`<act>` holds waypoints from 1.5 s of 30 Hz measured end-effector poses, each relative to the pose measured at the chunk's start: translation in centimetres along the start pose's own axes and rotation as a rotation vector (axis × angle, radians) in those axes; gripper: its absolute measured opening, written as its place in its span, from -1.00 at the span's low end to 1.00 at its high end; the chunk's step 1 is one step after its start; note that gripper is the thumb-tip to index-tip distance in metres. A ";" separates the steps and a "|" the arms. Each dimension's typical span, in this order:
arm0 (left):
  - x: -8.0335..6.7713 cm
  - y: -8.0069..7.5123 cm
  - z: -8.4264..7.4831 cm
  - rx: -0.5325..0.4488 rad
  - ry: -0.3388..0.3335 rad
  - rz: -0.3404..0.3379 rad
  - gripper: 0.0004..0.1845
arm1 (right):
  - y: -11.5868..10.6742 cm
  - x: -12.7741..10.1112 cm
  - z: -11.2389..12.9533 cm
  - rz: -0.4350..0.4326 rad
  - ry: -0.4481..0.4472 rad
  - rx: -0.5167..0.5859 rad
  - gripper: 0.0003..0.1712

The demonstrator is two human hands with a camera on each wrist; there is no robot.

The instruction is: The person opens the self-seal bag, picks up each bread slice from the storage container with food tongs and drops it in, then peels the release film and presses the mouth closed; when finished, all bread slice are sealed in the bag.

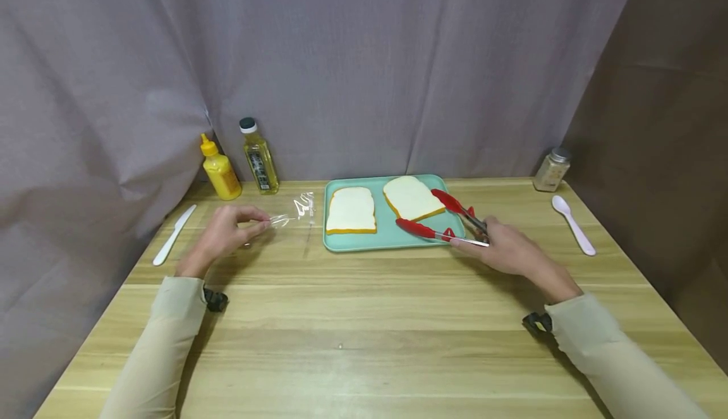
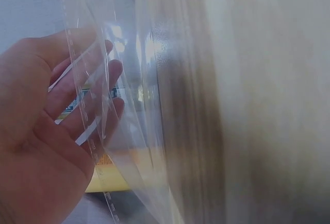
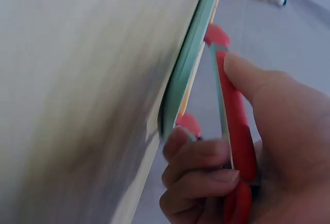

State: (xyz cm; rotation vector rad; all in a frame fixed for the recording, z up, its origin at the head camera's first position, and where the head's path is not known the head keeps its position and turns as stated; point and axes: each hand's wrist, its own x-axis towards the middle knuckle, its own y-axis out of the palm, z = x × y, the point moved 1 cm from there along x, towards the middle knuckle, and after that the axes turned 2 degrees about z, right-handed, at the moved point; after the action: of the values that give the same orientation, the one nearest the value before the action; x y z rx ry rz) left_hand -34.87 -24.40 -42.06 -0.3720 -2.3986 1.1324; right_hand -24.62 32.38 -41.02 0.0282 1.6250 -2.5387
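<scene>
My left hand (image 1: 227,229) pinches a clear plastic bag (image 1: 305,207) between thumb and fingertips, left of the green tray (image 1: 387,240). The left wrist view shows the see-through film with a dashed edge in front of the fingers. Two white bread slices with brown crusts lie on the tray: a straight left slice (image 1: 351,209) and a turned right slice (image 1: 411,196). Gripped in my right hand (image 1: 509,248) are red-tipped tongs (image 1: 418,228), spread apart, their tips at the right slice's lower and right edges. Their red handle (image 3: 238,116) crosses the palm in the right wrist view.
Back left stand a yellow squeeze bottle (image 1: 222,176) and an oil bottle (image 1: 260,163). A white knife (image 1: 174,236) lies at the left. On the right are a seasoning jar (image 1: 552,171) and a pale spoon (image 1: 574,226). Grey curtain (image 1: 341,71) hangs behind the table.
</scene>
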 end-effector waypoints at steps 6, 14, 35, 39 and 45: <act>0.0 -0.1 -0.1 0.010 0.001 -0.005 -0.85 | 0.8 -0.3 1.7 -0.029 0.008 -0.038 0.18; 0.0 0.0 0.0 0.006 -0.013 -0.009 -0.85 | 1.6 -0.3 3.7 -0.082 0.059 -0.091 0.24; -0.4 -1.1 -0.4 -0.088 -0.048 -0.233 -0.80 | -0.6 2.0 -0.8 -0.120 -0.064 0.006 -0.12; -0.4 -1.2 -0.4 -0.093 -0.059 -0.245 -0.80 | -0.6 2.2 -1.2 -0.125 -0.064 0.041 -0.20; -0.6 -1.4 -0.5 -0.086 -0.055 -0.220 -0.79 | -0.8 2.3 -1.7 -0.108 -0.067 0.165 -0.23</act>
State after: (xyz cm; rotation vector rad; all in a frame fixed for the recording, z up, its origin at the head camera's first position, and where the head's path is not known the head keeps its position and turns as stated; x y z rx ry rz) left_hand -34.22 -25.18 -40.87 -0.1010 -2.4697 0.9557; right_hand -27.10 34.04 -41.24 -0.1312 1.4268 -2.7163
